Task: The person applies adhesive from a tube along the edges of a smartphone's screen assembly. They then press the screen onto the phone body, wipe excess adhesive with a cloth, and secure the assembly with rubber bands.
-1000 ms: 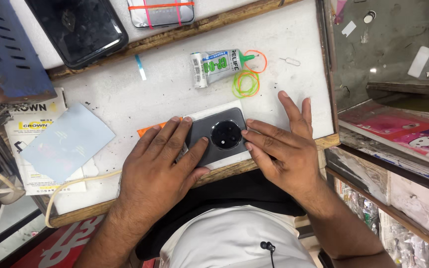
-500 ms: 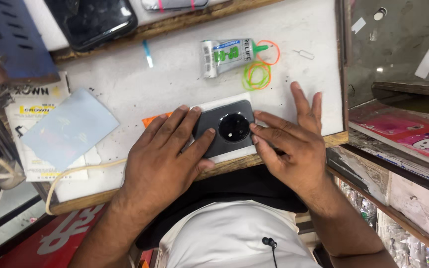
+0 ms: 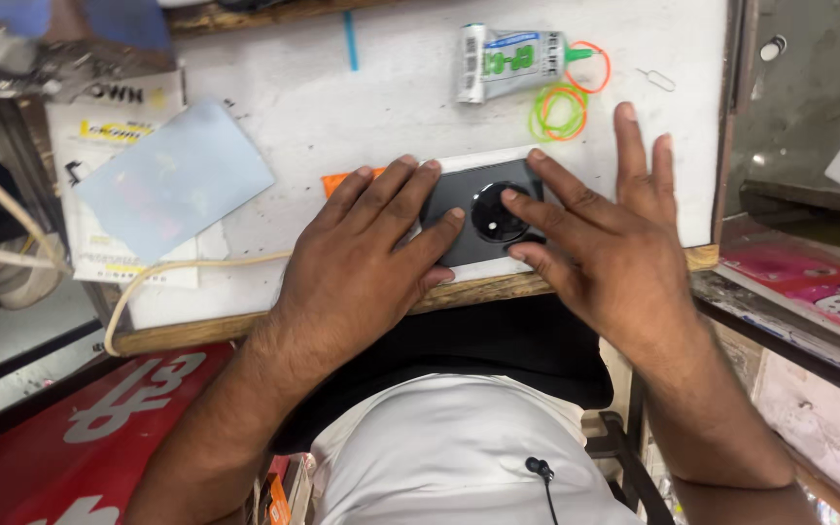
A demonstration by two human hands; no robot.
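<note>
A dark grey phone (image 3: pixel 483 219) with a round black camera ring lies back-up on a white pad (image 3: pixel 478 157) near the front edge of the white worktop (image 3: pixel 342 117). My left hand (image 3: pixel 362 262) lies flat over the phone's left part, fingers spread and pressing down. My right hand (image 3: pixel 600 233) presses on the phone's right side, with the forefinger and thumb by the camera ring and the other fingers stretched over the worktop. An orange tool (image 3: pixel 337 180) pokes out from under my left fingers.
A glue tube (image 3: pixel 507 63) lies at the back with green and orange rubber bands (image 3: pixel 561 107) beside it. A pale blue sheet (image 3: pixel 172 180) rests on printed paper at the left, with a beige cable (image 3: pixel 187 272) below it. A shelf (image 3: pixel 809 146) stands at the right.
Both hands have stayed pressed on the phone. My right fingers have shifted further over the camera ring. The camera has moved closer and lower.
</note>
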